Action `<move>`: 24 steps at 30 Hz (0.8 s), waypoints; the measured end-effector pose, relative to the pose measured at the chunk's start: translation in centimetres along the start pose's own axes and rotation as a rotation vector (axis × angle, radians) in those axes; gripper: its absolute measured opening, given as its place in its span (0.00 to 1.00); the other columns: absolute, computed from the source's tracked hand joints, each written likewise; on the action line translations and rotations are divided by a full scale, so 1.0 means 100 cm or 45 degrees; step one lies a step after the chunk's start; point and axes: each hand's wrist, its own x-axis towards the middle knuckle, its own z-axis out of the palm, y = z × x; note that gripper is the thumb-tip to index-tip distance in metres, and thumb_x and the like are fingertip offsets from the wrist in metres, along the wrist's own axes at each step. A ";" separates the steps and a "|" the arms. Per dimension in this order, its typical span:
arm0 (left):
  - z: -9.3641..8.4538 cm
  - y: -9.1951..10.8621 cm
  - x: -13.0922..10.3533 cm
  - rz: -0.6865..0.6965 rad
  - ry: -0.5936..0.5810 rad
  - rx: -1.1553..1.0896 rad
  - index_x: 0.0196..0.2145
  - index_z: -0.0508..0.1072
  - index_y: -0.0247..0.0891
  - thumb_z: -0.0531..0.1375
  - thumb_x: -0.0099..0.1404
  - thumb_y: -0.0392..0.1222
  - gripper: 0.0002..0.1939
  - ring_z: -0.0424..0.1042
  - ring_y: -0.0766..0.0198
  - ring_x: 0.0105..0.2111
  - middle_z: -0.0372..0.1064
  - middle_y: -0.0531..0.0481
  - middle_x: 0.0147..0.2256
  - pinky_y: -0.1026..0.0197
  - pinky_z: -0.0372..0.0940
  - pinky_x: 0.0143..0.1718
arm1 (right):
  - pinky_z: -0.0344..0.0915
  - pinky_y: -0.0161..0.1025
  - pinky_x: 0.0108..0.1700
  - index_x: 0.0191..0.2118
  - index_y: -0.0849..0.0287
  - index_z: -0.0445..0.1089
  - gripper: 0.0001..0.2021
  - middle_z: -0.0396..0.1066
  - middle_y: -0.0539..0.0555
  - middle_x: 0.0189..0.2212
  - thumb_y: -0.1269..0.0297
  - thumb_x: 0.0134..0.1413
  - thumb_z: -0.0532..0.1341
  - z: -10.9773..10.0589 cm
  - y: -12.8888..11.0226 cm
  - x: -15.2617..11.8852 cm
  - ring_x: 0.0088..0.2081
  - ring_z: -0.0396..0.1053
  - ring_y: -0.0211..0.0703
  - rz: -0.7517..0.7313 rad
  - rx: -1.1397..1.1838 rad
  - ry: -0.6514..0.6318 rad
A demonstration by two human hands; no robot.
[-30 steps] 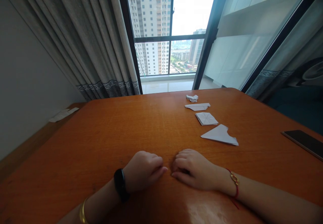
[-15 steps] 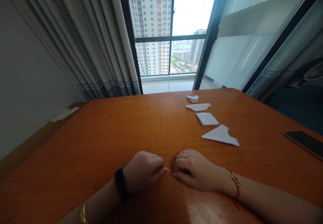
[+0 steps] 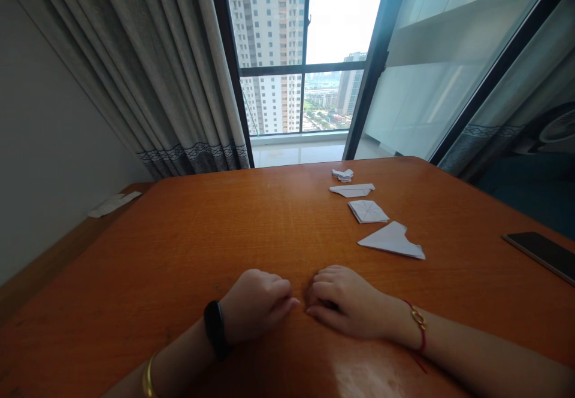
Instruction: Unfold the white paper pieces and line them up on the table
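My left hand (image 3: 259, 302) rests closed on the orange-brown wooden table (image 3: 251, 218), with nothing visible in it; a black band is on its wrist. Just to the right, my right hand (image 3: 342, 301) lies on the table with its fingers curled in and nothing showing in them. The two hands are a little apart. Beyond my right hand lies a folded white paper with a pointed left end (image 3: 393, 241). Behind it are a folded paper square (image 3: 368, 211), a flat narrow folded paper (image 3: 353, 190) and a small crumpled-looking folded paper (image 3: 342, 175).
A dark phone (image 3: 543, 253) lies at the table's right edge. White paper or cloth (image 3: 113, 204) is on a ledge at the far left. Grey curtains (image 3: 179, 75) and a window stand behind the table. A fan is partly visible at the right.
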 end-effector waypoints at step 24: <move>-0.002 0.001 0.001 -0.010 -0.010 0.010 0.27 0.68 0.38 0.54 0.68 0.45 0.13 0.66 0.65 0.23 0.69 0.53 0.23 0.63 0.50 0.25 | 0.59 0.36 0.40 0.36 0.57 0.70 0.05 0.74 0.50 0.32 0.64 0.59 0.58 0.001 0.000 -0.001 0.36 0.69 0.39 0.005 0.002 -0.003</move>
